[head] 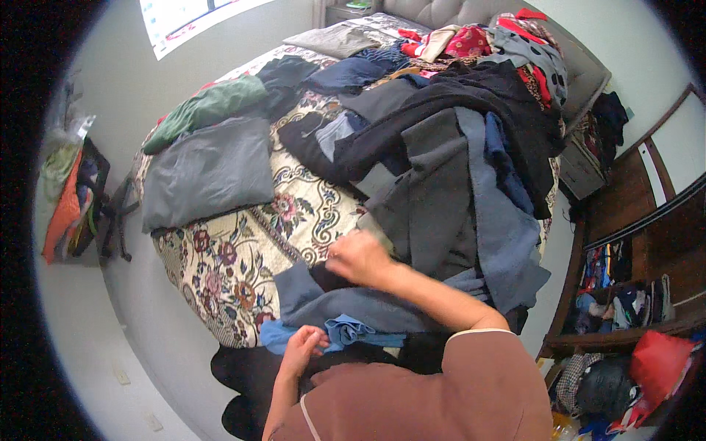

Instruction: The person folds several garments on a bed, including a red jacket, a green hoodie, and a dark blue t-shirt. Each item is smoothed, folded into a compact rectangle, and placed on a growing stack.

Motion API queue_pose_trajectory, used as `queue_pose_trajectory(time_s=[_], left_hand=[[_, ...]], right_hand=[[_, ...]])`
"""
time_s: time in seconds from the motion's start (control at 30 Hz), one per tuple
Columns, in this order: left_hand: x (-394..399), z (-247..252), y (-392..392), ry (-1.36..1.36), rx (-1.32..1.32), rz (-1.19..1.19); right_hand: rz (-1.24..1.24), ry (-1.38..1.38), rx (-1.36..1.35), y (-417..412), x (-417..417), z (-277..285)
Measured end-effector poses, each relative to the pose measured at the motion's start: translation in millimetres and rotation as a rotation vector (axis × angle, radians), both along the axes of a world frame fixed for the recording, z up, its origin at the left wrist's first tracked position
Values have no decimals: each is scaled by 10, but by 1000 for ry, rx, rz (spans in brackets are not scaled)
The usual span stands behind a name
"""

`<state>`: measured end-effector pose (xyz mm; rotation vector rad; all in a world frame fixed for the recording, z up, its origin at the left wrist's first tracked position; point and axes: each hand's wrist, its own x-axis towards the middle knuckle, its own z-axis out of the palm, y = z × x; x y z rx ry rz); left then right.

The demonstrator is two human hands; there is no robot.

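Observation:
My left hand (304, 346) rests with curled fingers at a light blue garment (350, 329) by the bed's near edge. Whether those fingers pinch the cloth is hard to see. Part of the blue garment lies rolled or bunched beside the hand. My right hand (361, 260), blurred and curled, is over the near middle of the bed, and I cannot tell if cloth is in it. Just beneath it spreads a blue-grey garment (353, 306). Beyond and to the right lies a dark grey garment (441, 204), with a grey-blue strip of cloth (496, 226) alongside.
A floral bedspread (237, 264) covers the bed. Folded grey cloth (215, 171) and a green garment (207, 110) lie left; black clothes (441, 116) and red patterned clothes (469, 47) are heaped farther back. Wooden shelves (612, 336) with clothes stand right; bags hang (66, 193) left.

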<state>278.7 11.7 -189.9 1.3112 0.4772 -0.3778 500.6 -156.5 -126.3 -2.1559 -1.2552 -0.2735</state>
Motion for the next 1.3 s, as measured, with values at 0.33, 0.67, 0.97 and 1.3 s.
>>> queue_pose_trajectory(time_s=[0.33, 0.67, 0.97, 1.3], left_hand=[[177, -144, 57, 119, -158, 109], [282, -40, 83, 184, -212, 146], [106, 340, 215, -138, -157, 206], [164, 1260, 328, -534, -497, 356]], right_hand=[[-1304, -439, -169, -2118, 2934, 1094], [-1382, -335, 380, -2248, 3142, 300], [-545, -164, 611, -1223, 1467, 2277], [1338, 449, 280, 985, -1526, 1255]])
